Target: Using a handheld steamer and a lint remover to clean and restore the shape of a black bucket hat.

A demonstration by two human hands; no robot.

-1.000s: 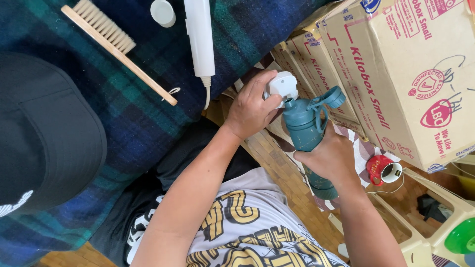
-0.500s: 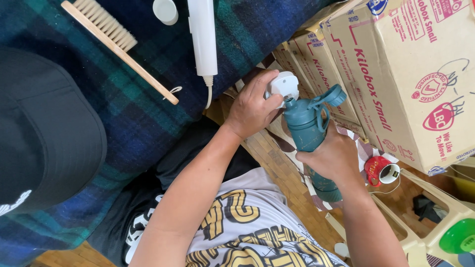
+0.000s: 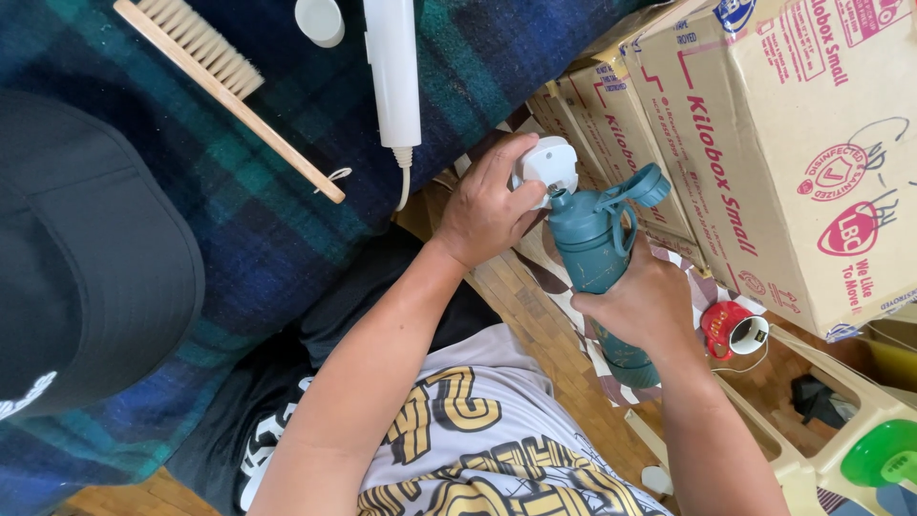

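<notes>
Almost no shift in the last second: left hand (image 3: 482, 215) still grips white cap (image 3: 546, 162), right hand (image 3: 638, 304) still clamps teal bottle (image 3: 594, 250).

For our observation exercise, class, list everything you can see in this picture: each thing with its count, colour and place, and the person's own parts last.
Teal plastic water bottle with flip lid: 1, teal, centre, held upright.
White round plastic device: 1, white, at the bottle's mouth.
Wooden-handled bristle brush: 1, tan, top left on the blanket.
White plastic wand with cord: 1, white, top centre on the blanket.
Small white round cap: 1, white, top, beside the wand.
Plaid blanket: 1, blue-green, left half.
Black cap: 1, black, left edge.
Cardboard boxes: several, brown, right.
Red mug: 1, red, lower right on the floor.
Left hand: 1, holding the white device.
Right hand: 1, gripping the bottle.
</notes>
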